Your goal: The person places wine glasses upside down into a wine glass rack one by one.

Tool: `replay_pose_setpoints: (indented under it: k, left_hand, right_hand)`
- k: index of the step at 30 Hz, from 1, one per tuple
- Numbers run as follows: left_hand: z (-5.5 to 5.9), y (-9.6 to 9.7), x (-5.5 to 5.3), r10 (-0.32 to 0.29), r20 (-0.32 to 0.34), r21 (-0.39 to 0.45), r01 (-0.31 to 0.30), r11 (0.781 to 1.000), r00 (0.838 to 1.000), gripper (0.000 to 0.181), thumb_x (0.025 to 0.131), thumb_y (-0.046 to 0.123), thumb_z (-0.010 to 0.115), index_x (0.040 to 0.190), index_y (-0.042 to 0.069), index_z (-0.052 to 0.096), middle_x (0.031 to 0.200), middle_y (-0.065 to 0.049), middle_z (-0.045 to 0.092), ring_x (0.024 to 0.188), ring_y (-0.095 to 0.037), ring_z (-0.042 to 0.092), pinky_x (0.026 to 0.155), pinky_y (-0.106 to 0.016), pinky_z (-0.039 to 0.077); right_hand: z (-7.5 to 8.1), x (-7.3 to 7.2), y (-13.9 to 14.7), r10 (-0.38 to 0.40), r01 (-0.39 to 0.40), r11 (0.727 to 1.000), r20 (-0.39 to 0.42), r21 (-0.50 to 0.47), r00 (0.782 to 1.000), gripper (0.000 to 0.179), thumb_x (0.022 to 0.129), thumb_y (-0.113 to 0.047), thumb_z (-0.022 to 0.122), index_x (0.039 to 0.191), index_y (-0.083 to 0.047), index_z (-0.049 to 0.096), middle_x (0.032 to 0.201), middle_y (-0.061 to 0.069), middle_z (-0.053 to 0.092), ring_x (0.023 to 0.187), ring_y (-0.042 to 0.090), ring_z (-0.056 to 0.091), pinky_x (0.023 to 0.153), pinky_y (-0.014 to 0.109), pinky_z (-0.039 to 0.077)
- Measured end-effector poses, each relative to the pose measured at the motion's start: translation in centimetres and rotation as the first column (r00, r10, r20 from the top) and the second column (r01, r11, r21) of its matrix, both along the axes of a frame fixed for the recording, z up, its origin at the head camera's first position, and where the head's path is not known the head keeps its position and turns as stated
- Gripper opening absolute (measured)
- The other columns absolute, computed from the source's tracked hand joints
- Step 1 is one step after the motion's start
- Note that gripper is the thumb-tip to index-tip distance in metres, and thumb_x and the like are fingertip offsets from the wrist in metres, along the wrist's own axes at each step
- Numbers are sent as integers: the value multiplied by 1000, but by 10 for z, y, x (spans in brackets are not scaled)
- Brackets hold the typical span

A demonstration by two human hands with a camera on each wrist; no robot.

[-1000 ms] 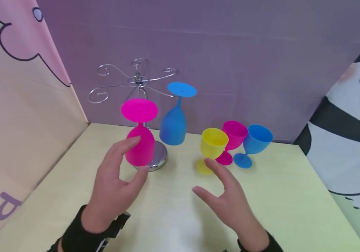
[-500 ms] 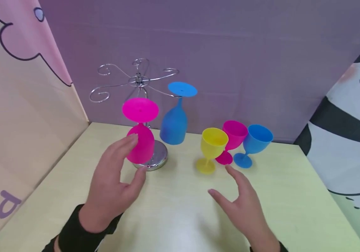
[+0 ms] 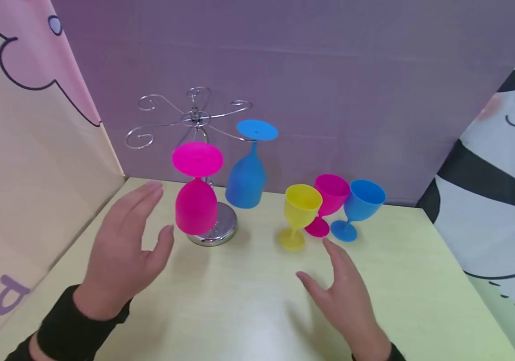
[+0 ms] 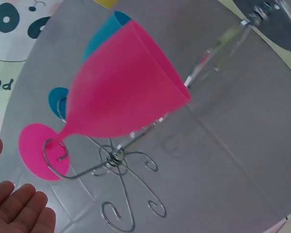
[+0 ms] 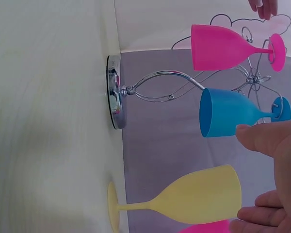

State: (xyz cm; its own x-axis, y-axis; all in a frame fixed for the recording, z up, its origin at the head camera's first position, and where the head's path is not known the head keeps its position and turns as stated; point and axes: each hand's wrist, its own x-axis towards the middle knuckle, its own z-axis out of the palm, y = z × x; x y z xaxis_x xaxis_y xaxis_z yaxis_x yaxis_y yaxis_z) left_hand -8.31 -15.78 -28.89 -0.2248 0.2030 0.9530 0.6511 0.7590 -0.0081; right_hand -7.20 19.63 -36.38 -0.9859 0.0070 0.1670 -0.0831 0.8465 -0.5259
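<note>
A pink goblet (image 3: 196, 208) hangs upside down by its foot from a curled arm of the chrome rack (image 3: 196, 118); the left wrist view shows the wire around its stem. Behind it, a blue goblet (image 3: 246, 180) hangs the same way. My left hand (image 3: 124, 250) is apart from the pink goblet, to its left, fingers extended and holding nothing. My right hand (image 3: 345, 296) hovers over the table in front of the yellow goblet (image 3: 302, 205), thumb and fingers spread with nothing between them.
Upright behind the yellow goblet stand a second pink goblet (image 3: 333, 193) and a second blue goblet (image 3: 364, 199). The rack's round chrome base (image 3: 214, 233) rests on the pale table (image 3: 230, 301). Printed cloth walls surround the table at the back and sides.
My left hand has drawn away leftward from the hanging pink goblet, which stays on the rack. My right hand has shifted to the right, away from the yellow goblet.
</note>
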Motion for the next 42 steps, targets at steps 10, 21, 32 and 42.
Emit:
replay_pose_setpoints:
  k: [10, 21, 32, 42]
  left_hand:
    - [26, -23, -22, 18, -51, 86, -13, 996, 999, 46, 91, 21, 54, 125, -10, 53, 129, -25, 56, 123, -39, 50, 111, -40, 39]
    - [29, -73, -80, 103, 79, -121, -93, 988, 992, 63, 89, 30, 54, 139, -8, 43, 142, -25, 46, 135, -37, 39, 116, -46, 31]
    - [41, -94, -98, 201, 291, -198, -147, 969, 935, 61, 90, 20, 58, 143, -5, 41, 145, -24, 44, 139, -36, 35, 118, -47, 27]
    - [37, -92, -101, 166, 319, -173, -115, 978, 933, 47, 95, 10, 52, 140, -3, 47, 141, -23, 49, 133, -38, 42, 116, -47, 30]
  right_hand:
    - [-1, -1, -3, 21, -21, 1000, 28, -18, 999, 95, 80, -68, 63, 152, -15, 32, 151, 11, 39, 137, 33, 37, 102, 59, 43]
    - [-2, -16, 4, 18, -23, 997, -73, -75, 997, 97, 84, -66, 61, 154, -9, 25, 154, 16, 34, 140, 36, 31, 106, 60, 37]
    - [8, -54, -1, 29, -13, 962, 57, -274, 998, 97, 84, -63, 63, 155, -10, 24, 155, 15, 32, 140, 36, 31, 104, 56, 42]
    - [7, -81, -7, 7, 26, 928, 87, -372, 996, 90, 85, -50, 70, 153, -11, 27, 153, 13, 36, 138, 36, 35, 105, 55, 41]
